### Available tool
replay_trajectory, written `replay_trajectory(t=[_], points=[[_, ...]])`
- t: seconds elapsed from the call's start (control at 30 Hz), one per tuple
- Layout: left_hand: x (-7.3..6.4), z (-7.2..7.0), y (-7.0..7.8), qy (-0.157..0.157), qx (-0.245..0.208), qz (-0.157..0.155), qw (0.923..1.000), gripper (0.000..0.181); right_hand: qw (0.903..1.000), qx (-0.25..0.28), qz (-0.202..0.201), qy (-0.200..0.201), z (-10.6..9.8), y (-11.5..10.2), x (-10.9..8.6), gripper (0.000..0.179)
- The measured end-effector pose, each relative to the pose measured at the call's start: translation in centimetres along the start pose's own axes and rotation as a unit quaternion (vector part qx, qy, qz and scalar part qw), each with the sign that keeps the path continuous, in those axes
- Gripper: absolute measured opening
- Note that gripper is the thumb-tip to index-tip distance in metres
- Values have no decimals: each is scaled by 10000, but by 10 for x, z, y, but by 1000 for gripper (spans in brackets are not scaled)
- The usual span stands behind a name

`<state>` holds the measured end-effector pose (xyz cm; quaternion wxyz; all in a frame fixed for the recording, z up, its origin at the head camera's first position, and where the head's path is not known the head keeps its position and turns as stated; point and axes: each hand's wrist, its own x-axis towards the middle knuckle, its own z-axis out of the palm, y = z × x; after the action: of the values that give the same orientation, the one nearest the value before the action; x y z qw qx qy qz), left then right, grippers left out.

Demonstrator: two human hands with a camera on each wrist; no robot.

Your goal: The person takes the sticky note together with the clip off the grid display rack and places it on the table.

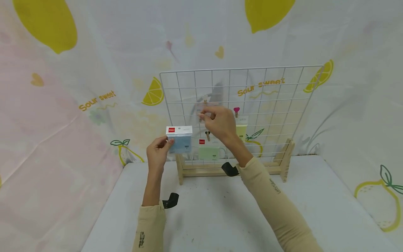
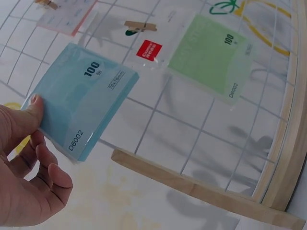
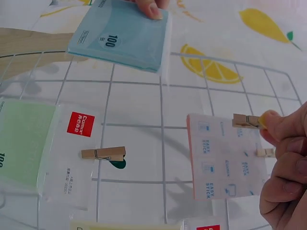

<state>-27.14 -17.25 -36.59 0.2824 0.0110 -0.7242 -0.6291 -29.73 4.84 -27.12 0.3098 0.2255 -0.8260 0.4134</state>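
My left hand (image 1: 157, 150) pinches a blue sticky-note pack (image 2: 86, 103) by its side, thumb over the front, in front of the grid's left part. In the head view its white header card faces up. Higher up, my right hand (image 1: 218, 122) pinches a small wooden clothespin (image 3: 245, 120) between thumb and fingertips. That clothespin overlaps a pink-edged sticky-note pack (image 3: 225, 165) with printed backing against the grid. Close beside it, another wooden clothespin (image 3: 265, 153) sits at the same pack's edge, partly behind my fingers.
A white wire grid (image 1: 277, 105) stands on wooden feet (image 1: 285, 159) on a white table (image 1: 214, 213). A green sticky-note pack (image 1: 208, 153) hangs there by a clothespin (image 1: 207, 135). A yellow pack (image 1: 241, 132) hangs behind my right wrist, under a pink-heart clothespin (image 1: 236, 111).
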Motion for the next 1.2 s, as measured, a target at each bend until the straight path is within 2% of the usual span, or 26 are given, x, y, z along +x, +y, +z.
replay_trajectory(t=[0.13,0.5,0.77,1.07,1.2], points=[[-2,-4,-1,97,67,22,9999,22,9999,-134,-100,11,-4,4,-4,10],[-6,-15,-5,196,305,-31,9993,24,9994,-318,-27,-117,-17,17,-16,10],[-10,-25,-9,133,529,-236,9982,28,9991,-342,-128,-228,-24,30,-25,9],[-12,-33,-18,251,594,-216,9977,27,9982,-366,-319,-347,-29,38,-32,7],[-14,-37,-22,245,679,-254,9971,29,9979,-448,-282,-368,-34,43,-35,6]])
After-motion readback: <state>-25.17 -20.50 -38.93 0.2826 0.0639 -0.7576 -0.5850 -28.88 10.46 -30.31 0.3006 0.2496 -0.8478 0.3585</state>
